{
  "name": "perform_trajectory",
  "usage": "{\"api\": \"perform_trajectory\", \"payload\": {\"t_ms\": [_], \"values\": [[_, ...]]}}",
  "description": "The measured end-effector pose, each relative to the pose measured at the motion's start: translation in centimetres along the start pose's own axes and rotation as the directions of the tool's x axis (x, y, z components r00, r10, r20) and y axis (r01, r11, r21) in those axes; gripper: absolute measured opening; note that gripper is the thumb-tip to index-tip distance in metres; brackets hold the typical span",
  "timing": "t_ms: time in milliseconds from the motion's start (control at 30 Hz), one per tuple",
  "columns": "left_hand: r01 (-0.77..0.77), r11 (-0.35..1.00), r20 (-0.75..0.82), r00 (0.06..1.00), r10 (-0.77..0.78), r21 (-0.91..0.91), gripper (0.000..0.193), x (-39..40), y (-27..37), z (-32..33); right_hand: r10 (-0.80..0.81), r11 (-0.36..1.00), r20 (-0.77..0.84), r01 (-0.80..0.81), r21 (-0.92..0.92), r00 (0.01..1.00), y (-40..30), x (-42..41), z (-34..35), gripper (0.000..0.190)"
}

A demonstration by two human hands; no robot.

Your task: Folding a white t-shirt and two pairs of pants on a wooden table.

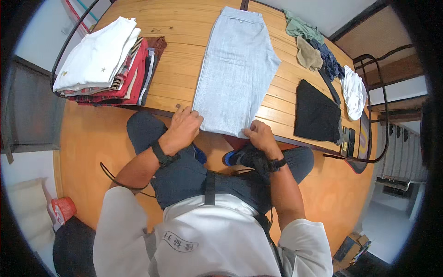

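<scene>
A pair of light grey-blue trousers (235, 72) lies lengthwise on the wooden slatted table (176, 72), its legs laid together and its waistband at the far side. The leg ends hang slightly past the table's near edge. My left hand (184, 124) grips the near left corner of the legs, fingertips hidden under or behind the cloth. At the near right corner, my right hand (261, 135) pinches the hem between thumb and fingers. Both wrists wear dark bands.
A stack of folded clothes (104, 69) with white on top stands at the left. Folded black trousers (316, 112) lie at the right, near crumpled green (303, 26), tan, navy and white garments (353, 93). Black metal rails (380, 104) rise at the table's ends.
</scene>
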State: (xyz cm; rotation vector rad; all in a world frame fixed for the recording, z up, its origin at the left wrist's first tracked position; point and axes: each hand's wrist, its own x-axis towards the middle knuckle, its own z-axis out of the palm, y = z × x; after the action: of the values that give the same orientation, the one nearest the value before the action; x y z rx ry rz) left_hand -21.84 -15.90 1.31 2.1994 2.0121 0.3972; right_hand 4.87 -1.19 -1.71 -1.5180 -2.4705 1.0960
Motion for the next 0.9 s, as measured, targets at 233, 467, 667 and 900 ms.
{"api": "perform_trajectory", "payload": {"t_ms": [233,467,667,900], "values": [[-0.158,0.935,-0.063,0.987,0.145,-0.318,0.045,3.4,-0.5,-1.7,-0.007,0.998,-0.073,0.012,0.069,0.997,-1.6,0.3,-4.4,0.031],[-0.076,0.988,-0.117,0.991,0.060,-0.137,0.070,12.4,-1.5,1.4,-0.352,0.927,-0.109,0.331,-0.173,0.929,-7.2,6.5,-13.1,0.027],[0.005,0.998,-0.052,0.999,-0.008,-0.056,0.078,13.4,-3.4,5.0,-0.420,0.852,-0.016,0.388,-0.351,0.907,-9.7,15.2,-17.6,0.033],[-0.015,0.995,-0.050,0.999,0.010,-0.094,0.078,13.8,-4.4,5.7,-0.525,0.720,0.104,0.506,-0.476,0.845,-9.4,28.5,-18.3,0.034]]}}
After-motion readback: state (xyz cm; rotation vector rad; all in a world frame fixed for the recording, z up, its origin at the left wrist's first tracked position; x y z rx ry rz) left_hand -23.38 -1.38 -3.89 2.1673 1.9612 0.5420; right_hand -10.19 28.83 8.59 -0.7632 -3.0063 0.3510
